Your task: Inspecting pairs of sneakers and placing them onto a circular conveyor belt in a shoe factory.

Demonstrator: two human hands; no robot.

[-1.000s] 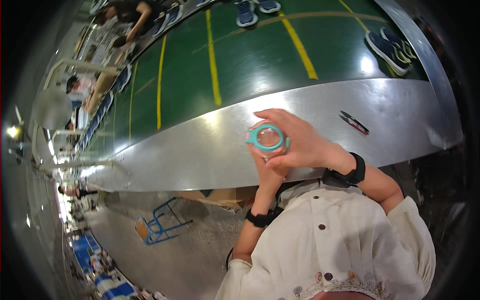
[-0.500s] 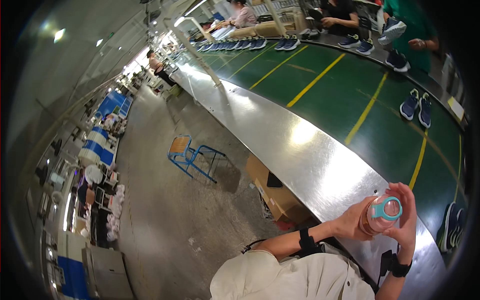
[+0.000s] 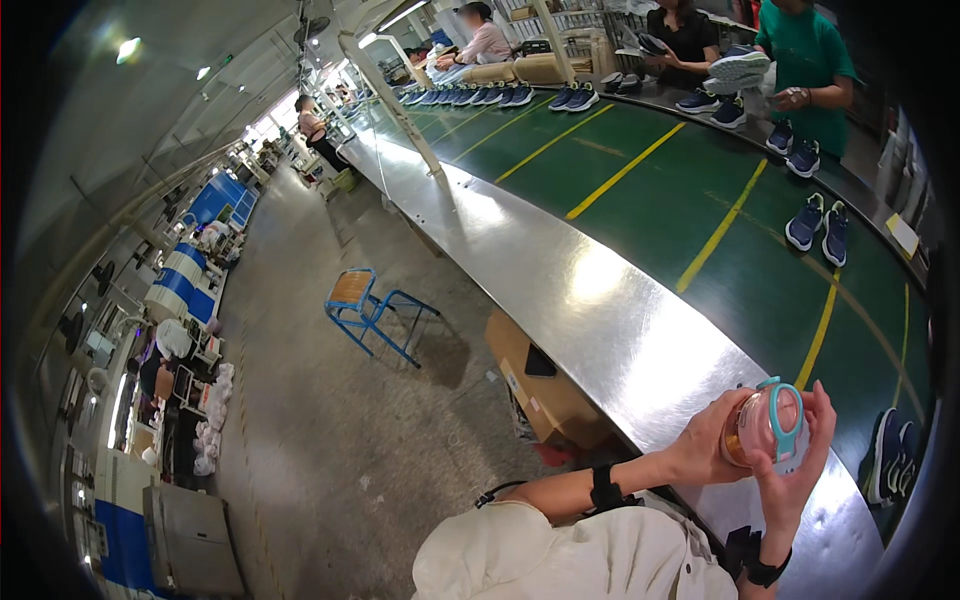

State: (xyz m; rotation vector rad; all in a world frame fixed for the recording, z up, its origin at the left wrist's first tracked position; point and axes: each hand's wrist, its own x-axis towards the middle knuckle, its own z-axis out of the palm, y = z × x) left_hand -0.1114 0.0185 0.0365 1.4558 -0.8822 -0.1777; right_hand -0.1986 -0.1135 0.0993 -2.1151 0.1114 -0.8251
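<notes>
A clear drink bottle (image 3: pixel 738 440) with an amber tint inside and a pink lid with a teal carrying loop (image 3: pixel 788 418) is held above the steel edge of the line. My left hand (image 3: pixel 703 447) is closed round the bottle's body from the left. From the right, my right hand (image 3: pixel 800 478) curves about the lid, with its thumb against the near side and its fingers behind the loop. Both wrists carry black straps.
The steel ledge (image 3: pixel 560 270) borders a green conveyor belt (image 3: pixel 690 215) with yellow lines. Navy sneakers (image 3: pixel 820 230) stand on the belt, more (image 3: pixel 888 455) at lower right. People work across the belt. A blue-framed chair (image 3: pixel 365 310) and cardboard box (image 3: pixel 545 390) are at left.
The bottle has tilted, and its lid now faces more to the right. My right hand has shifted round the lid. Across the belt, the person in green has moved with a sneaker.
</notes>
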